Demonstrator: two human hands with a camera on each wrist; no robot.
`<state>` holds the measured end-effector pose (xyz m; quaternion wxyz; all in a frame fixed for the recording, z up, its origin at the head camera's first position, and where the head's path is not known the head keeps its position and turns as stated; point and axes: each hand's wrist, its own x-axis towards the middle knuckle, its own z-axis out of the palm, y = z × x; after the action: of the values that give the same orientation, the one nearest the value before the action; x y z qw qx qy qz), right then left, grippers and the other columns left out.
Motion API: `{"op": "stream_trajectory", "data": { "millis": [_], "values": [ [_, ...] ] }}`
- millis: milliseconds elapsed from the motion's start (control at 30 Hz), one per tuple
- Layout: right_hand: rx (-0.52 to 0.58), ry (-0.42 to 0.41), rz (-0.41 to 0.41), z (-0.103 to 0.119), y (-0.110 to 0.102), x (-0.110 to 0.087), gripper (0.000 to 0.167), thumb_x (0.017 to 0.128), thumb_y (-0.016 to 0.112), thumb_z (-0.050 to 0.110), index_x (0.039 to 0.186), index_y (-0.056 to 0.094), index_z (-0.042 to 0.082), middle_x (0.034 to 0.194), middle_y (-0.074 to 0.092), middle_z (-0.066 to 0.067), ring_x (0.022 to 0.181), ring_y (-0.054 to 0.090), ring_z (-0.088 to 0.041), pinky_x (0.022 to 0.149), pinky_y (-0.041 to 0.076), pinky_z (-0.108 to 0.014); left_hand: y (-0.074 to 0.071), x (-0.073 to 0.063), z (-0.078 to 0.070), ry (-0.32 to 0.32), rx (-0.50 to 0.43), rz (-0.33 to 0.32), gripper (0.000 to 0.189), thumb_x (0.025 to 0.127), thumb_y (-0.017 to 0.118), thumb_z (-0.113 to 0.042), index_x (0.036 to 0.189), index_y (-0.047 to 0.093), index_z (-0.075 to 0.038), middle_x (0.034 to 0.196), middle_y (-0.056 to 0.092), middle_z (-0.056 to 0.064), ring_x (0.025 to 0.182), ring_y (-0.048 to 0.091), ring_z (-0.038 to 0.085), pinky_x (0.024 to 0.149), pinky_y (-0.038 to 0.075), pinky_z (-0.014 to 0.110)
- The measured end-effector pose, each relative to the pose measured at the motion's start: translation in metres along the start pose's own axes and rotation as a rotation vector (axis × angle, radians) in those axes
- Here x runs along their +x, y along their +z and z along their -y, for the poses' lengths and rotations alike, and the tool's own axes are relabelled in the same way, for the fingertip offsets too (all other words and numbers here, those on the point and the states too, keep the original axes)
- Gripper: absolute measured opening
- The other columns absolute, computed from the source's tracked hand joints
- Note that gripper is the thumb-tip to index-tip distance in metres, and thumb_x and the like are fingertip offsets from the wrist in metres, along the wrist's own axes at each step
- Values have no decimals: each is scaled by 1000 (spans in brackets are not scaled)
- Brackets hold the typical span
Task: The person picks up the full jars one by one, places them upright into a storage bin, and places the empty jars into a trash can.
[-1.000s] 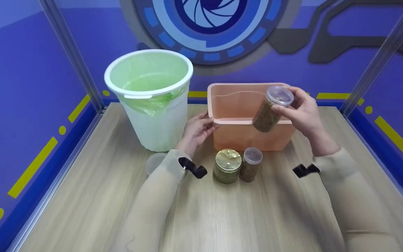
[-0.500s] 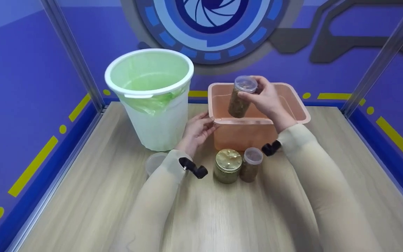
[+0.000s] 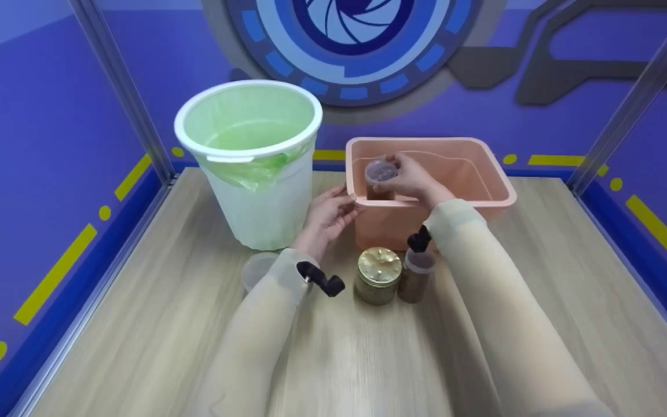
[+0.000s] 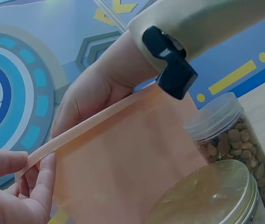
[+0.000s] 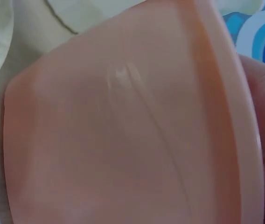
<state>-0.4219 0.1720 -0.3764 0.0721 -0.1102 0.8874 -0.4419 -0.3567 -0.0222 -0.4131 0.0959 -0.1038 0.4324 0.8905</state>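
Note:
A peach plastic storage bin (image 3: 394, 223) stands at the back of the table. My left hand (image 3: 326, 220) pinches its front-left rim, thumb on top and fingers underneath, as the left wrist view also shows. Inside the bin, towards its left end, my right hand (image 3: 410, 178) grips a clear screw-top jar (image 3: 381, 172) near the lid; the jar's lower part is hidden behind the bin's front wall. In front of the bin stand a gold-lidded jar (image 3: 378, 277) and, beside it, a clear-lidded jar (image 4: 242, 149) filled with brown nut-like pieces.
Left of the bin stands a tall white bucket (image 3: 258, 202) lined with a green bag. A round translucent container (image 3: 257, 269) is partly hidden by my left sleeve. Blue printed panels (image 3: 426, 121) wall the wooden table (image 3: 345, 359) at the back and sides.
My right hand has carried the jar leftward from over the bin's right front and lowered it inside. My left hand has stayed at the rim.

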Motion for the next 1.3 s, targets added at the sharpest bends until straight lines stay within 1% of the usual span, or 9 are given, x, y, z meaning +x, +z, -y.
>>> {"op": "stream_trajectory", "data": {
  "millis": [267,367,533,633,733,900,1067,1200,1300],
  "values": [
    [-273,8,106,-1,6,1,65,85,80,16,142,54,-2,136,63,-25,112,59,-32,102,53,-44,0,-1,-1,-5,12,-9,57,96,58,12,150,48,0,146,56,25,95,65,22,71,65,25],
    [-316,4,136,-1,6,2,61,88,76,12,143,54,-3,134,64,-26,110,59,-33,101,53,-45,0,-1,-1,-1,10,-7,57,95,58,13,150,48,1,146,57,25,100,65,24,73,65,26],
    [-365,-13,177,-3,5,3,57,91,69,5,144,53,-5,140,61,-26,116,58,-33,103,52,-42,0,-2,0,2,17,-4,57,95,58,13,150,48,0,146,57,25,115,62,30,74,65,26],
    [-376,-23,184,-4,6,4,51,91,67,2,140,58,-3,133,66,-24,104,60,-29,90,53,-32,1,-2,1,6,16,-4,57,95,58,13,150,49,1,144,58,25,110,63,28,74,65,26],
    [-340,28,183,-3,6,2,51,90,65,0,141,61,3,127,69,-19,90,56,-23,75,47,-24,1,-2,1,16,6,-5,54,96,57,13,148,50,3,142,58,25,101,63,25,73,65,25],
    [-324,75,155,-3,5,-1,51,88,66,1,139,64,6,128,70,-16,87,56,-21,71,45,-22,1,-2,3,24,-6,-8,53,96,56,13,148,50,4,141,58,25,96,64,24,70,65,25],
    [-343,30,127,-5,0,-4,47,83,73,2,130,68,4,104,72,-12,75,54,-17,62,44,-21,0,-1,5,19,-2,-13,53,96,56,13,147,52,3,141,59,26,90,65,21,70,65,25],
    [-336,-7,122,-6,-11,-7,64,86,77,12,145,55,3,111,73,-18,91,68,-25,80,59,-31,0,0,4,26,0,-8,53,95,57,13,147,51,3,143,59,25,98,65,24,80,66,30],
    [-280,-39,90,-3,-22,-14,71,91,77,19,153,45,2,138,63,-26,126,63,-37,107,54,-48,0,0,3,27,0,-4,55,95,57,13,148,50,3,145,58,24,108,63,28,83,65,31]
  ]
}}
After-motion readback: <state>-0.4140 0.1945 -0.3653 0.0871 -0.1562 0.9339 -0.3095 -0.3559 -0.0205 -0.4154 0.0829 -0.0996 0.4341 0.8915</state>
